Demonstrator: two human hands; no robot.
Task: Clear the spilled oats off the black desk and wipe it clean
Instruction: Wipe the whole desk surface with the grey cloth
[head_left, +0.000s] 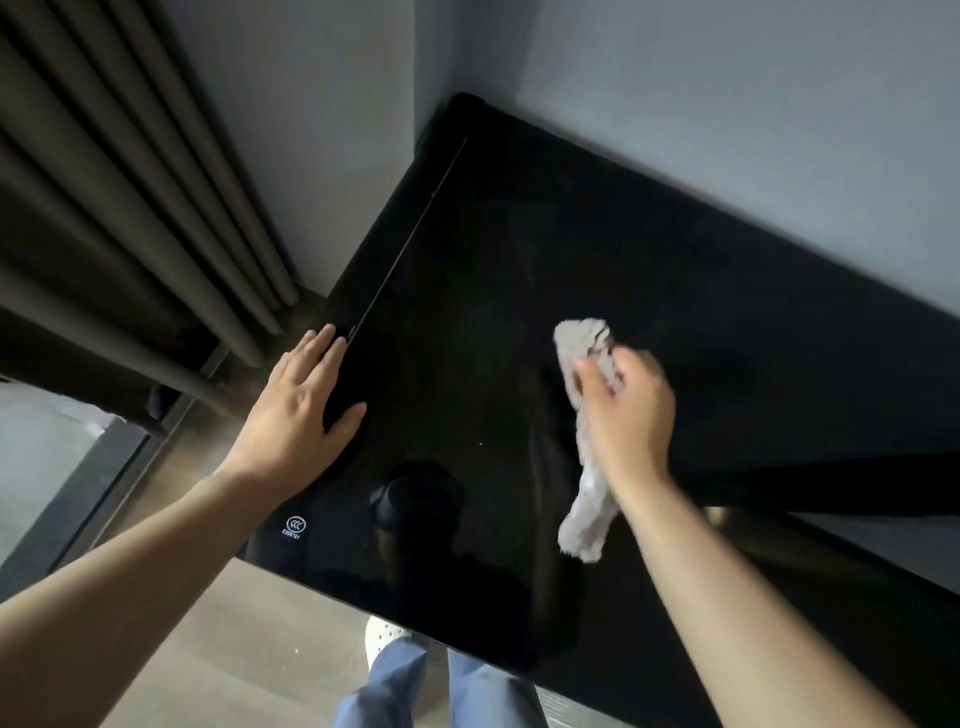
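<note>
Two hands: I have both over the black desk (519, 234), one bracing and one wiping.
Left hand (301, 400): open and flat, fingers straight, palm pressed on the desk's edge at 9 o'clock. I judge it sits there to steady the lean, clear of the wiping path.
Right hand (623, 415): fingers curled round a bunched pale cloth (587, 499), at about 3 o'clock from the desk's middle. The hand is blurred, so I read it as mid-stroke.
Cloth: one wad sticks out past the fingers toward 11 o'clock, and a loose tail trails toward 6 o'clock under the wrist. Bunched like this it gives a firm pad to press with.
Oats: no heap shows. One pale speck (480, 443) lies between the hands; I cannot tell if it is an oat.
Stage: by my judgement the clearing is mostly done and this is the wipe.
Writing: a white round mark (295, 525) with three C shapes sits at the desk's 7 o'clock corner. The letters under it are too small to read.
Around: a pleated curtain (130, 208) hangs at 10 o'clock.
</note>
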